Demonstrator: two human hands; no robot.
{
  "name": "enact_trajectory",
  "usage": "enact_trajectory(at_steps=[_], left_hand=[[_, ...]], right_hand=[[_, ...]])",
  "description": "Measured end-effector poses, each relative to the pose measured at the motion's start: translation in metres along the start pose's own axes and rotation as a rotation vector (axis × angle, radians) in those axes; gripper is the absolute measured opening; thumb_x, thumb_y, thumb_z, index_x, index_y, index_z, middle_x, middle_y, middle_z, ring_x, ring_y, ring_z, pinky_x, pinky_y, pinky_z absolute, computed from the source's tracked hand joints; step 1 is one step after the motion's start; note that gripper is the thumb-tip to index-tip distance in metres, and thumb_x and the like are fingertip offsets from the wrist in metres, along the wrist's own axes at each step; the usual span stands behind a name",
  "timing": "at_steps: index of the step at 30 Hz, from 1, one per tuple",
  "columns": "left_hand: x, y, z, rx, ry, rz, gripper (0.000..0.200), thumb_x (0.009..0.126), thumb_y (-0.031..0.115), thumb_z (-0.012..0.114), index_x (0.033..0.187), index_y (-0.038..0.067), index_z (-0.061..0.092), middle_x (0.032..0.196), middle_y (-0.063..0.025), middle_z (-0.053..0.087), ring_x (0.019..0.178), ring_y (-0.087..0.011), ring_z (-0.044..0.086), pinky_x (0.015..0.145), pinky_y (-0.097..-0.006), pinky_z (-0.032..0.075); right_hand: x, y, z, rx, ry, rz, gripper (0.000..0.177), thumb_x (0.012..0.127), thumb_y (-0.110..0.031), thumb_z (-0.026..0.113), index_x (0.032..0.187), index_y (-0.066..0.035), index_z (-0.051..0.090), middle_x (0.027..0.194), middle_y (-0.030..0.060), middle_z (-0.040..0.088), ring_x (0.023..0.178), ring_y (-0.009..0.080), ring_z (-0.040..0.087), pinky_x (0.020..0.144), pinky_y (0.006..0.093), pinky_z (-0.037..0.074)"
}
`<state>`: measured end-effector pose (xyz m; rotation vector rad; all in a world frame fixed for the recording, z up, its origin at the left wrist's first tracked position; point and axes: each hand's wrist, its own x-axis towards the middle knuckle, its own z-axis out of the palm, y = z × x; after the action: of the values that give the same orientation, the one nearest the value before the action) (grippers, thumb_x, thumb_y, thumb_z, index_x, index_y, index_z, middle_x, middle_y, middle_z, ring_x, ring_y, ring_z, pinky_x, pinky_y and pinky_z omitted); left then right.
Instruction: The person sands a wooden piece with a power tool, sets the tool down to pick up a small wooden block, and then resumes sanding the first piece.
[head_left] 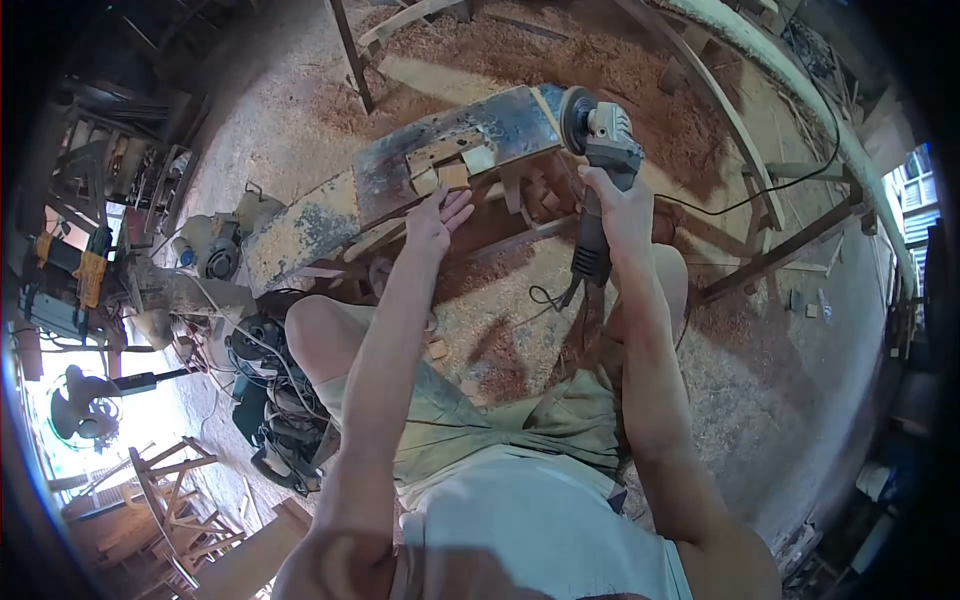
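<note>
My right hand [625, 205] is wrapped round the body of an angle grinder [612, 150], whose round disc faces left beside the right end of the bench. Its dark rear handle end hangs down between my knees. My left hand [437, 220] is open, fingers stretched out over the near edge of the worn workbench [390, 160]. Just beyond those fingertips lies a small light wood block [453, 177], among other small wood pieces in a recess of the bench top.
Sawdust and shavings cover the floor [500, 340]. Power tools [275, 370] with cords lie at my left. A dark cord [720, 212] runs right towards a wooden frame [770, 220]. A fan [85, 405] stands far left.
</note>
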<state>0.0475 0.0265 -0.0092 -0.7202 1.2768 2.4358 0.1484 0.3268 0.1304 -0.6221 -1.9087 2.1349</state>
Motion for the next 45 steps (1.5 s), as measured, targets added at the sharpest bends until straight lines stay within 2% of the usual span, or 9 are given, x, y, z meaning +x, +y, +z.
enact_trajectory(at_steps=[5,11,14,17,20,21,24,36,45], left_hand=[[0.006,-0.028,0.025,-0.081,0.19,0.164,0.036,0.114,0.02,0.07,0.136,-0.005,0.058,0.129,-0.025,0.074,0.125,-0.0387,0.077,0.097,-0.0517,0.072],[0.007,-0.03,0.028,0.079,0.134,0.174,0.059,0.111,0.038,0.075,0.14,-0.009,0.057,0.135,-0.0282,0.074,0.114,-0.039,0.08,0.087,-0.0467,0.073],[-0.034,0.02,0.022,0.442,0.037,-0.056,0.059,0.104,0.045,0.082,0.127,-0.007,0.066,0.135,-0.0294,0.074,0.099,-0.04,0.083,0.079,-0.049,0.07],[-0.043,0.056,0.006,1.413,0.143,0.617,0.054,0.096,0.043,0.086,0.13,0.002,0.074,0.141,-0.0227,0.074,0.111,-0.0397,0.079,0.091,-0.0519,0.065],[-0.016,0.07,-0.019,1.7,-0.122,1.27,0.05,0.09,0.036,0.088,0.132,0.01,0.078,0.147,-0.0169,0.071,0.131,-0.0395,0.069,0.107,-0.0534,0.056],[0.003,0.066,-0.031,1.729,-0.23,1.308,0.049,0.092,0.034,0.087,0.135,0.011,0.078,0.151,-0.0154,0.069,0.148,-0.0359,0.056,0.122,-0.0512,0.047],[0.03,0.067,-0.035,1.841,-0.291,1.434,0.049,0.094,0.032,0.086,0.137,0.012,0.078,0.152,-0.0126,0.069,0.146,-0.0358,0.059,0.126,-0.0503,0.046],[0.034,0.033,-0.019,1.603,-0.064,1.451,0.033,0.097,0.026,0.084,0.127,0.012,0.082,0.15,-0.0137,0.07,0.143,-0.0363,0.062,0.123,-0.0493,0.05],[0.046,0.053,-0.018,1.58,-0.155,1.372,0.026,0.099,0.027,0.08,0.12,0.014,0.088,0.151,-0.0096,0.068,0.143,-0.036,0.06,0.123,-0.0527,0.047]], right_hand=[[-0.002,-0.005,0.002,-0.043,0.035,0.002,0.031,0.093,-0.03,0.086,0.104,-0.003,0.074,0.082,0.0027,0.071,0.067,0.0147,0.069,0.063,0.032,0.055],[-0.003,-0.002,0.004,-0.102,-0.007,0.012,0.033,0.093,-0.032,0.085,0.102,-0.002,0.075,0.084,0.0036,0.073,0.07,0.014,0.069,0.066,0.0318,0.054],[0.002,0.013,0.007,-0.172,-0.035,-0.067,0.035,0.093,-0.033,0.085,0.104,-0.001,0.075,0.084,0.0028,0.073,0.071,0.0131,0.068,0.066,0.0314,0.053],[0.001,0.013,0.015,-0.322,-0.037,-0.141,0.037,0.093,-0.033,0.084,0.107,0.0,0.076,0.084,0.0019,0.073,0.072,0.0122,0.067,0.067,0.0312,0.052],[-0.009,0.019,0.021,-0.407,-0.079,-0.074,0.042,0.09,-0.035,0.084,0.112,0.0,0.075,0.092,0.0088,0.078,0.082,0.0187,0.073,0.08,0.0361,0.056],[-0.006,0.019,0.024,-0.415,-0.096,-0.046,0.045,0.089,-0.036,0.084,0.114,0.0,0.075,0.095,0.0124,0.081,0.086,0.0221,0.076,0.086,0.0386,0.059],[-0.01,0.016,0.032,-0.479,-0.071,-0.149,0.046,0.088,-0.035,0.083,0.115,0.001,0.075,0.103,0.016,0.083,0.095,0.0278,0.079,0.091,0.0413,0.059],[-0.01,0.053,0.042,-0.637,-0.123,-0.167,0.064,0.086,-0.037,0.085,0.129,0.007,0.069,0.111,0.0296,0.081,0.109,0.0459,0.079,0.097,0.0501,0.06],[-0.016,0.063,0.061,-0.961,-0.157,-0.169,0.072,0.088,-0.047,0.081,0.131,0.007,0.062,0.11,0.035,0.079,0.107,0.0541,0.076,0.094,0.0596,0.059]])
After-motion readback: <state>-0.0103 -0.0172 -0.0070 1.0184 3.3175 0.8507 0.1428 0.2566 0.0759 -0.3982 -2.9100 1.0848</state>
